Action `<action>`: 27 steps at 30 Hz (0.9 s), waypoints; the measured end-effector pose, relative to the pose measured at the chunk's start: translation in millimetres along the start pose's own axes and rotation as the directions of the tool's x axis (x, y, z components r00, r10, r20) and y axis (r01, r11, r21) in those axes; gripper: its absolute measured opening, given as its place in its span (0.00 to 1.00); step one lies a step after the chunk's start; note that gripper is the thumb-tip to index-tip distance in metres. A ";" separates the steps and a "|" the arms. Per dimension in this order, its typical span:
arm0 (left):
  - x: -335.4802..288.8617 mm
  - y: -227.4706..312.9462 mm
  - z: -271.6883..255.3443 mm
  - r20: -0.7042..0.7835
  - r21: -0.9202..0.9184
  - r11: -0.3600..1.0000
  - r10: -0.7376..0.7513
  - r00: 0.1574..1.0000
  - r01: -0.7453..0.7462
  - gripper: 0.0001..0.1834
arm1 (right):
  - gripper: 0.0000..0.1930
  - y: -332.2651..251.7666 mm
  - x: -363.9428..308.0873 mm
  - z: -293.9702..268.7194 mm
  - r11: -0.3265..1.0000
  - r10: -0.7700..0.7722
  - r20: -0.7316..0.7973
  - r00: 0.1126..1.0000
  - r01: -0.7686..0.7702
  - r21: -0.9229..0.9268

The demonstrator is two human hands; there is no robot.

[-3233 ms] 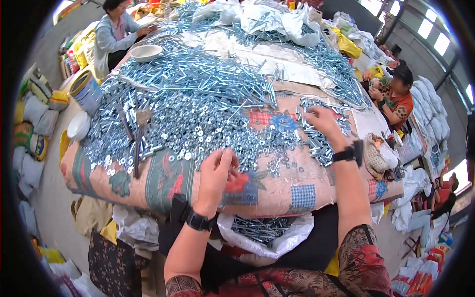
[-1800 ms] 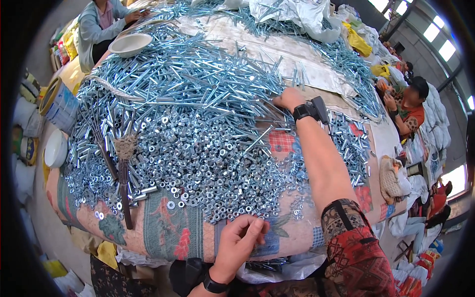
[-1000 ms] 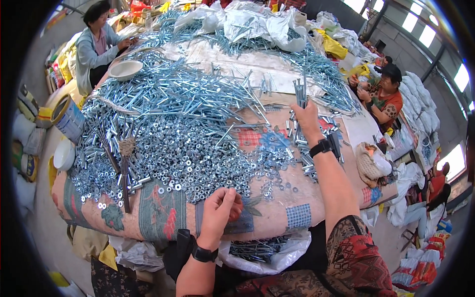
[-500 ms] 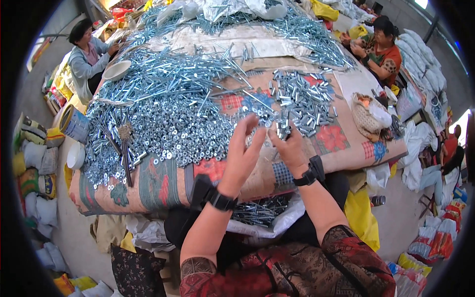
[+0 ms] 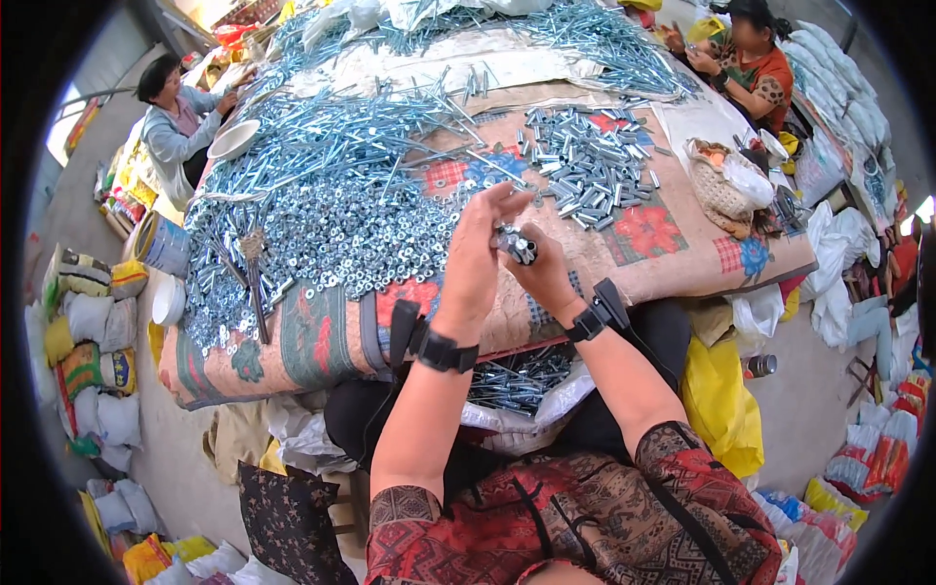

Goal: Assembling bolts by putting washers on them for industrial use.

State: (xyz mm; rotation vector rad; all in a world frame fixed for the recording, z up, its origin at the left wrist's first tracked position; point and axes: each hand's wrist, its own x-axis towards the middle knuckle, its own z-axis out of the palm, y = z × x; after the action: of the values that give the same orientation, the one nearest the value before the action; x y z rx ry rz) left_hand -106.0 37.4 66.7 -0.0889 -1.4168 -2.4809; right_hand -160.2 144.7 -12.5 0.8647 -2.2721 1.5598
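Observation:
Both hands are raised together above the near edge of the table (image 5: 322, 341). My right hand (image 5: 536, 273) grips a bunch of short silver bolts (image 5: 515, 244) with their heads up. My left hand (image 5: 478, 249) touches the top of that bunch with its fingertips. Each wrist carries a black band. Spread over the patterned cloth to the left is a wide heap of nuts and washers (image 5: 331, 229). A pile of short bolts (image 5: 585, 166) lies to the right, long bolts (image 5: 370, 127) farther back. An open bag of bolts (image 5: 517, 380) hangs below the table edge.
A person in a grey top (image 5: 180, 127) sits at the far left beside a white bowl (image 5: 234, 139). Another person in orange (image 5: 746, 58) sits at the far right. A woven basket (image 5: 721, 185) rests on the table's right. Sacks (image 5: 88, 331) and a tin (image 5: 164, 246) crowd the floor at left.
My right hand reached across the table, came back with a bunch of bolts, and my left hand rose from the table edge to meet it. The view has tilted and shifted.

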 end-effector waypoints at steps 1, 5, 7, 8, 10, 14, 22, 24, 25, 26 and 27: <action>-3.6 5.1 -5.1 -0.054 0.145 0.983 0.120 0.991 -0.111 0.26 | 0.12 -1.9 0.2 -1.0 0.998 -0.039 0.012 0.999 0.040 -0.043; -24.2 43.5 -51.7 -0.159 0.065 0.829 -0.541 0.826 0.555 0.26 | 0.11 -25.8 23.3 -25.2 0.815 -0.538 0.166 0.826 0.560 -0.145; -36.9 36.2 -62.9 0.075 0.017 0.772 -0.635 0.769 0.635 0.24 | 0.10 -38.6 35.3 -28.5 0.714 -0.616 0.339 0.711 0.686 -0.142; -44.2 36.5 -62.1 0.321 0.003 0.697 -0.680 0.659 0.717 0.23 | 0.09 -42.7 37.4 -29.1 0.601 -0.653 0.495 0.573 0.790 -0.123; -56.2 34.5 -55.8 0.292 -0.014 0.538 -0.804 0.518 0.843 0.15 | 0.07 -53.1 36.5 -25.6 0.512 -0.667 0.570 0.480 0.851 -0.117; -83.5 2.3 -72.1 0.343 -0.021 0.525 -0.796 0.500 0.851 0.13 | 0.08 -68.3 31.5 -11.9 0.351 -0.718 0.651 0.247 0.936 0.031; -101.5 -22.6 -91.7 0.194 -0.410 0.512 -0.760 0.621 0.755 0.08 | 0.18 -3.8 39.0 -4.4 0.602 -0.365 0.391 0.845 0.535 -0.593; -104.9 -18.8 -92.2 0.157 -0.401 0.569 -0.729 0.666 0.718 0.09 | 0.17 9.0 34.3 -12.7 0.691 -0.327 0.351 0.877 0.475 -0.545; -106.9 -18.0 -93.7 0.162 -0.409 0.569 -0.724 0.670 0.714 0.09 | 0.16 14.3 32.1 -14.1 0.775 -0.282 0.303 0.910 0.403 -0.486; -110.4 -17.1 -96.3 0.158 -0.441 0.569 -0.712 0.684 0.694 0.10 | 0.16 14.0 28.7 -11.6 0.771 -0.285 0.312 0.907 0.410 -0.487; -113.0 -17.1 -98.1 0.153 -0.472 0.568 -0.700 0.697 0.674 0.10 | 0.14 13.3 23.9 -9.5 0.953 -0.012 0.228 0.974 0.080 -0.292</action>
State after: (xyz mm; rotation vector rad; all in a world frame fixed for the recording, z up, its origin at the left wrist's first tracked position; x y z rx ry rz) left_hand 6.0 -14.0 -20.0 0.5409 -0.8102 -3.4165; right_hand -188.3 148.8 -6.6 1.0412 -2.5349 1.1029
